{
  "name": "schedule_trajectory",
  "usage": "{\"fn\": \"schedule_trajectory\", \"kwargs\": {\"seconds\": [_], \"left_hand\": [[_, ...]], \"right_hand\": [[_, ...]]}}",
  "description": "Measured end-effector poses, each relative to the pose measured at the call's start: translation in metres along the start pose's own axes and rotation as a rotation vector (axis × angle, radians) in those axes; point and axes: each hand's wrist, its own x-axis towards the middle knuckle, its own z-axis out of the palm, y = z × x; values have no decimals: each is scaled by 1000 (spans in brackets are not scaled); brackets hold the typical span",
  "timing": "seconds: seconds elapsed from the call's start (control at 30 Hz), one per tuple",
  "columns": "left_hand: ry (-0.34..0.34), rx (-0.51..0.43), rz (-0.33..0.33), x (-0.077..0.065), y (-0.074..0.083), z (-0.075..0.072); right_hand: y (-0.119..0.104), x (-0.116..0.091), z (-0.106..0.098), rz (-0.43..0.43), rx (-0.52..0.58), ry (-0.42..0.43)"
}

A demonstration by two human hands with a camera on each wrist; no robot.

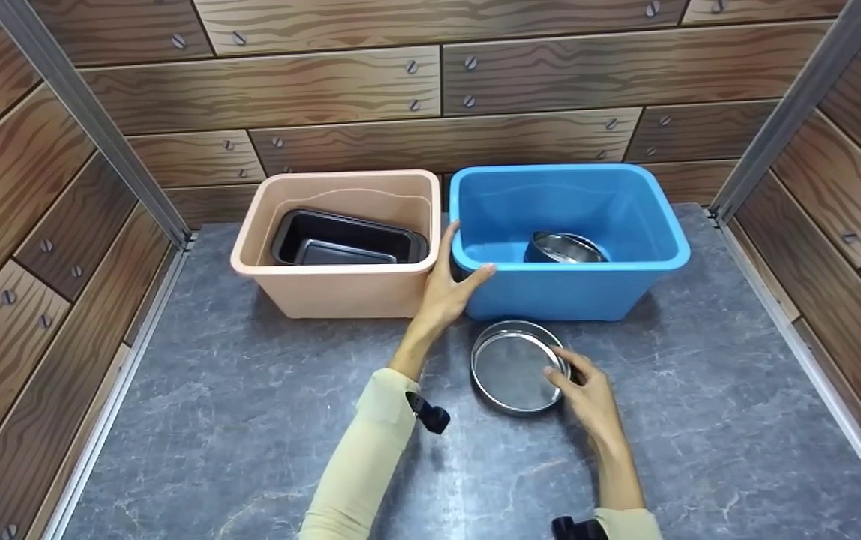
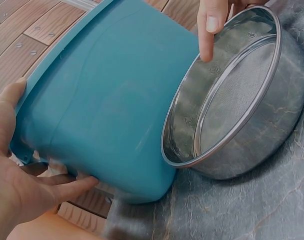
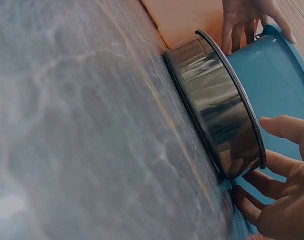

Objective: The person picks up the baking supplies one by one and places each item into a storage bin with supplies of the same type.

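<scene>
A round metal sieve (image 1: pixel 518 367) with a fine mesh rests on the grey surface in front of the blue bin (image 1: pixel 550 292). My right hand (image 1: pixel 590 395) is at the sieve's right side, its thumb over the inside and its fingers (image 3: pixel 266 185) by the outer wall. In the head view, the thumb tip looks apart from the wall. My left hand (image 1: pixel 445 292) touches the blue bin's near left corner, the thumb on the rim and the straight fingers down its left side, between the two bins. Inside the blue bin lies round metalware (image 1: pixel 567 247), partly hidden by the front wall.
The peach bin (image 1: pixel 340 294) stands left of the blue one, with a dark rectangular baking pan (image 1: pixel 361 231) tilted inside it. Wood-patterned walls (image 1: pixel 325 86) enclose the back and sides. Grey marbled surface (image 1: pixel 250 420) spreads out in front of the bins.
</scene>
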Motion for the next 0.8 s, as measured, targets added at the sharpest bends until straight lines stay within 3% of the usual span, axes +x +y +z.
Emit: {"fn": "schedule_trajectory", "kwargs": {"seconds": [0.63,0.8], "left_hand": [[-1,22,8,0,1,-1],[-4,9,4,-1,0,0]], "right_hand": [[-5,-2,-7,-52,-45,-11],[-6,-3,-7,-53,-13,-13]]}}
